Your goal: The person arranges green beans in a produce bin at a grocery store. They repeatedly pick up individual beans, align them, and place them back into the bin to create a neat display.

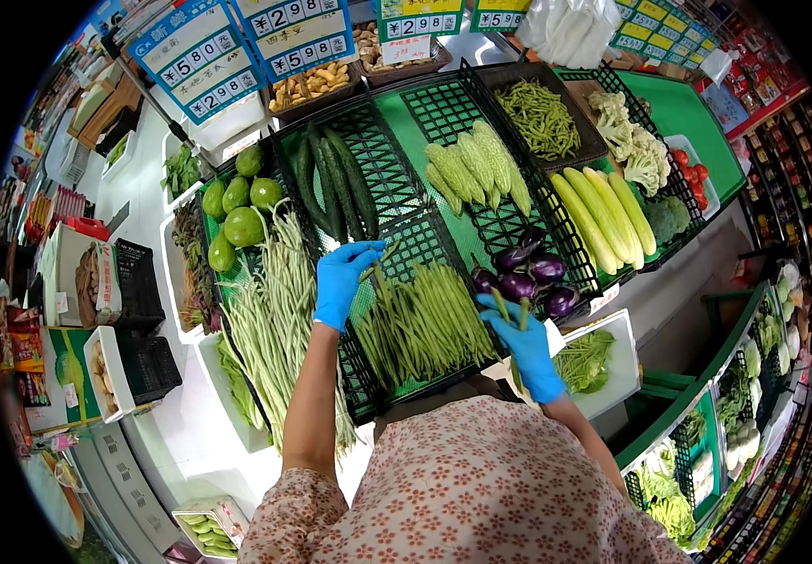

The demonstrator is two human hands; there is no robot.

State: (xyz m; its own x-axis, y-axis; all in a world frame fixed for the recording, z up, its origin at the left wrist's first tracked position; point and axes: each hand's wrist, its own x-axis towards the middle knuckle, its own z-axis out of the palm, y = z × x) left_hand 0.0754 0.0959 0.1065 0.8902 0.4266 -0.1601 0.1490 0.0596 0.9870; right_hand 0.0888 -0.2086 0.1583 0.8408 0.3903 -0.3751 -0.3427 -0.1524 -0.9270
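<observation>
My left hand (349,282), in a blue glove, pinches a green bean (391,252) between its fingertips above the left end of a bean pile. My right hand (529,349), also gloved in blue, holds a few long green beans (523,316) that stick out above and below the fingers. Between the hands, a pile of green beans (441,317) lies side by side in a black crate with a green lining. Pale yardlong beans (272,303) lie left of my left hand. Round purple eggplants (518,285) sit just beyond my right hand.
Dark cucumbers (339,183), bitter melons (480,166) and pale-green long gourds (605,217) lie farther back. Black crate walls (566,236) divide the stand. Price signs (198,63) overhang its far edge. A white foam box (621,366) with leafy greens stands at the right.
</observation>
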